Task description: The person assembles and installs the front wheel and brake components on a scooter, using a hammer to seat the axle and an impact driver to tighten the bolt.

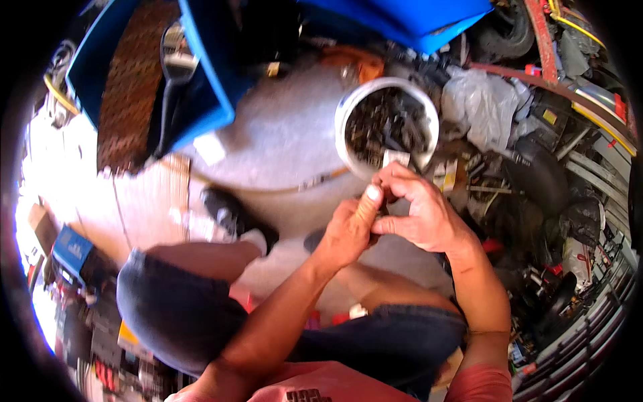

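My left hand (349,226) and my right hand (423,213) meet in front of me, fingertips together and curled. The left thumb presses near the right fingers. Whatever is pinched between them is hidden or too small to name. Just past the right fingertips shows a small pale block (396,158); I cannot tell whether the fingers touch it. Beyond my hands stands a round white bucket (340,130), filled with dark, jumbled metal-looking pieces (388,117).
A blue bin (211,74) with a rusty perforated panel (130,87) stands at the far left. A hose (268,190) crosses the concrete floor. Flattened cardboard (144,208) lies left. At right are a plastic bag (482,107) and cluttered parts. My shoe (231,214) is left of centre.
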A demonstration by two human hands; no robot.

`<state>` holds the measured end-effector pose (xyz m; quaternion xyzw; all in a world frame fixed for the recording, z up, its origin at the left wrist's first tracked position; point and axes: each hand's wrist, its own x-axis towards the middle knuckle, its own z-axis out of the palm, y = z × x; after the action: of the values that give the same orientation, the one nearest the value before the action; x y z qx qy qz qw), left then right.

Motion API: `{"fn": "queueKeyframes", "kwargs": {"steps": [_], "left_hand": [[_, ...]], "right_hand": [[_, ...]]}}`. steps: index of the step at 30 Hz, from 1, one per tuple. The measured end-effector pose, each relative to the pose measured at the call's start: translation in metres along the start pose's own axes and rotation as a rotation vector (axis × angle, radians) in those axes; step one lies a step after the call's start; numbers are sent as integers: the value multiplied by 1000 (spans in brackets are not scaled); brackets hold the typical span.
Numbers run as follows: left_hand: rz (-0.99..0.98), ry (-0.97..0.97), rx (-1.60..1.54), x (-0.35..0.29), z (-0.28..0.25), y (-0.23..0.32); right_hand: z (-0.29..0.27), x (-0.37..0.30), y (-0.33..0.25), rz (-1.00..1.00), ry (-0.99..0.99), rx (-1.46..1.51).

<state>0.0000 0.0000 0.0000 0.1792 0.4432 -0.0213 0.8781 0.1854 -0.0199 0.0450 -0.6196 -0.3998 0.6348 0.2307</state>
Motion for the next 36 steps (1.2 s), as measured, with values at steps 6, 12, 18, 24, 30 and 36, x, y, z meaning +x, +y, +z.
{"fn": "queueKeyframes", "kwargs": {"steps": [6, 12, 18, 24, 30, 36], "left_hand": [[71, -44, -336, -150, 38, 47], [188, -47, -245, -328, 100, 118], [356, -114, -406, -462, 130, 173], [395, -270, -818, -540, 117, 212], [440, -97, -797, -571, 91, 225], [361, -44, -562, -569, 100, 230]], "right_hand": [[36, -70, -108, -233, 157, 163], [56, -153, -283, -160, 121, 231], [68, -194, -478, -311, -9, -16], [95, -226, -549, -215, -14, 256], [103, -280, -527, -88, 197, 517], [105, -346, -487, -41, 377, 644]]}}
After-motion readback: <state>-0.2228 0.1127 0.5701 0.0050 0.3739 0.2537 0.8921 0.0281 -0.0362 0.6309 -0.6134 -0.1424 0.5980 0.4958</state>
